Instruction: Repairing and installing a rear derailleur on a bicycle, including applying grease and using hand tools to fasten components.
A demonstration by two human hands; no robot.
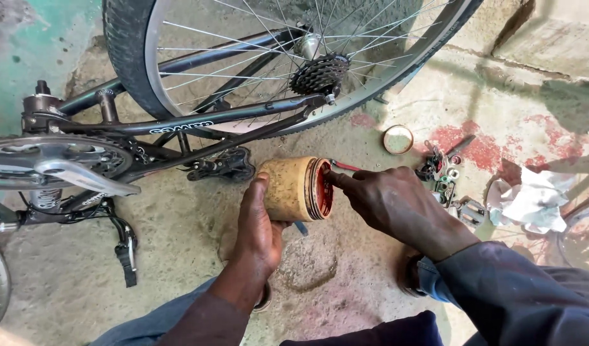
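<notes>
Left hand (259, 224) was clamped round a grimy yellow grease tub (294, 189), held on its side above the floor by the bike's rear wheel (294, 57). Right hand (394, 202) w/ fingers together, forefinger dipping into its open mouth. Prob. light, rigid, greasy-slick; best gripped round the body.

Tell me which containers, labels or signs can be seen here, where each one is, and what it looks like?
Jar: held sideways in the left hand, round, grimy yellow-brown, reddish inside; the right hand reaches a finger into its open mouth.
Lid: on the ground beyond the right hand, round, pale with a brownish rim.
Frame lettering: white, on the bicycle's black stay under the rear wheel.
No signs or screens.
</notes>
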